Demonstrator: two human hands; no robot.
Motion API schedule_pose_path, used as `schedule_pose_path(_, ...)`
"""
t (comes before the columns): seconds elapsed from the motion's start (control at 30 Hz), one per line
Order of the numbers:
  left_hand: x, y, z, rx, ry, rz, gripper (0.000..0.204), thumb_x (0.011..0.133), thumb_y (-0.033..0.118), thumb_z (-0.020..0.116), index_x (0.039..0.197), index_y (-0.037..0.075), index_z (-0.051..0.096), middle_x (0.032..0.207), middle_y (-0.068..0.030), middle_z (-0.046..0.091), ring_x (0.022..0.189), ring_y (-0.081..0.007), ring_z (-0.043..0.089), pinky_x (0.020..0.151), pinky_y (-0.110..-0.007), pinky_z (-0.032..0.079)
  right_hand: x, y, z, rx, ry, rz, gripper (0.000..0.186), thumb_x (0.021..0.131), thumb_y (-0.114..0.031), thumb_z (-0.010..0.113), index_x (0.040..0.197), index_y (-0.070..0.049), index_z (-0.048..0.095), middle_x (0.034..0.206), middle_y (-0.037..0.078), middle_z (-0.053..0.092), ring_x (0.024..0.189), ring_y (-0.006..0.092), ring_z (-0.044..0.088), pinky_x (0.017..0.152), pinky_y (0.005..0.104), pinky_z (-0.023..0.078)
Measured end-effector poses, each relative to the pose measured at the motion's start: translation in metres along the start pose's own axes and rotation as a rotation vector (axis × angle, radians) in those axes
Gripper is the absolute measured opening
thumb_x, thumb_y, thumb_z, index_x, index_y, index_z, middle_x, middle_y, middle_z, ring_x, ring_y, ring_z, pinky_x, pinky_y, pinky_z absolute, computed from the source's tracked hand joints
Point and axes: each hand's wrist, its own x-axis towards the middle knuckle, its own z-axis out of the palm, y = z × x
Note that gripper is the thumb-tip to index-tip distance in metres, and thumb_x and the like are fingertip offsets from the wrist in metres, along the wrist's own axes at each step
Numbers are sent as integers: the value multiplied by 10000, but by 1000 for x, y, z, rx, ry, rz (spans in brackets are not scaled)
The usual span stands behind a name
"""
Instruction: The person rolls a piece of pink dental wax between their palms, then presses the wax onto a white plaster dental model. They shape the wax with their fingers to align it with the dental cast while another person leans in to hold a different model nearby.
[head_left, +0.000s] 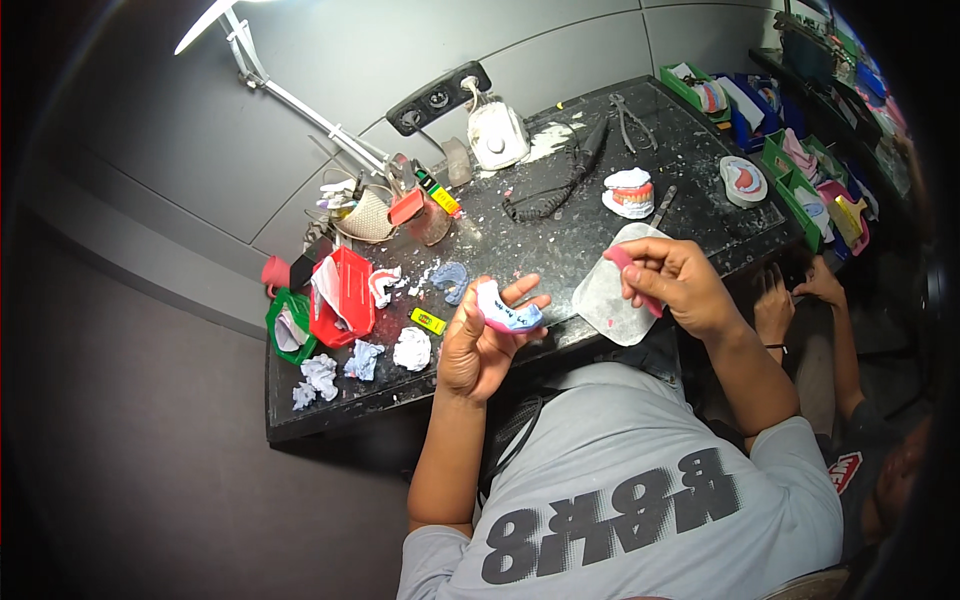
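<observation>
My left hand holds up a small curved plaster dental cast, white and bluish with dark handwriting and a pink lower edge. The thumb and fingers are around it, just past the near edge of the bench. Between the thumb and fingers of my right hand is a bent pink strip, which looks like dental wax. That hand is above a pale rounded pad at the bench edge. The cast and the strip are apart.
On the black bench stand a plaster model with teeth, a red tray, a yellow lighter and crumpled paper. Pliers and a corded handpiece lie farther back. Another person's hands are at the right.
</observation>
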Motion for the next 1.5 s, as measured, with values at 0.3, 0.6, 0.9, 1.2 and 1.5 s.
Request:
schedule_pose_path(0.3,-3,-14,-2,-265,36,-142,742,1031,721,473,1223,34,674,1209,-299,733,867,-420,753,660,-413,593,-4,-17,39,-113,-142,-40,211,1035,-126,713,1186,18,739,907,-2,705,813,46,629,729,229,512)
schedule_pose_path(0.6,-10,-19,3,-323,53,-26,766,1015,677,506,1362,-6,523,995,-161,754,893,-281,718,897,-427,563,10,-44,59,-462,-222,-202,207,1015,-120,728,1160,24,759,978,119,794,861,91,705,759,262,556)
schedule_pose_path(0.9,-11,-13,25,155,178,47,481,1099,188,589,1487,-12,386,1334,-354,637,1147,-330,729,976,-424,612,13,-18,52,-402,-226,-120,193,991,-147,756,1091,18,751,899,92,779,770,101,669,704,290,528)
schedule_pose_path(1.2,-12,-20,37,255,98,106,660,973,-37,703,1527,-37,344,1249,-241,678,1122,-254,723,951,-415,648,19,-26,52,-571,-251,-93,217,950,-198,794,993,12,756,798,128,752,686,167,678,671,331,525)
schedule_pose_path(1.5,-11,-26,37,291,120,166,674,952,-45,743,1515,-38,372,1229,-228,687,1092,-268,736,906,-417,659,20,-31,56,-640,-232,-78,240,916,-208,822,985,13,760,786,128,751,678,185,698,663,337,532)
